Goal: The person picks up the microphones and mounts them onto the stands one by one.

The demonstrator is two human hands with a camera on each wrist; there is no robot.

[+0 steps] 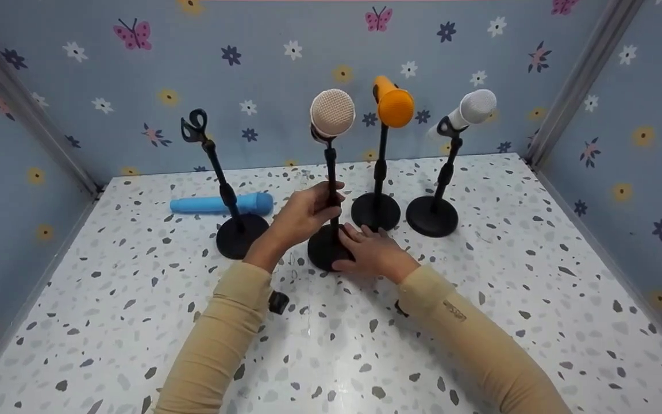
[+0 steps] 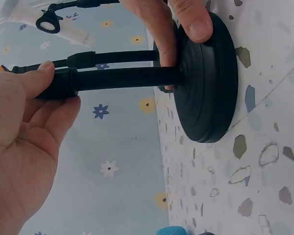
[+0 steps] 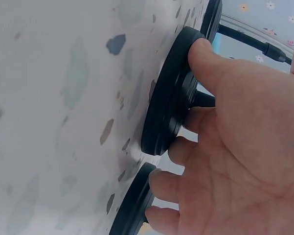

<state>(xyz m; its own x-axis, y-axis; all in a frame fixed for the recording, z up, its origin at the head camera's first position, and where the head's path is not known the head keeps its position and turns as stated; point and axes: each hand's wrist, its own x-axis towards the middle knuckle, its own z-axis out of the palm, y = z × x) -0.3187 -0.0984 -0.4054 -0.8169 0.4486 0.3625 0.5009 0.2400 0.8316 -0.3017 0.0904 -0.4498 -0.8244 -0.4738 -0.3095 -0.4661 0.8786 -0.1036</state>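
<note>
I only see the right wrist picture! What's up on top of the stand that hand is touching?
Observer: A beige microphone sits at the top of that stand.

Operator: Ooh! And what's the other hand doing?

Observer: The left hand is gripping the same stand by its pole.

Operator: Does every stand have a microphone on it?

Observer: No, the leftmost stand in the head view holds none; a blue microphone lies on the table behind it.
</note>
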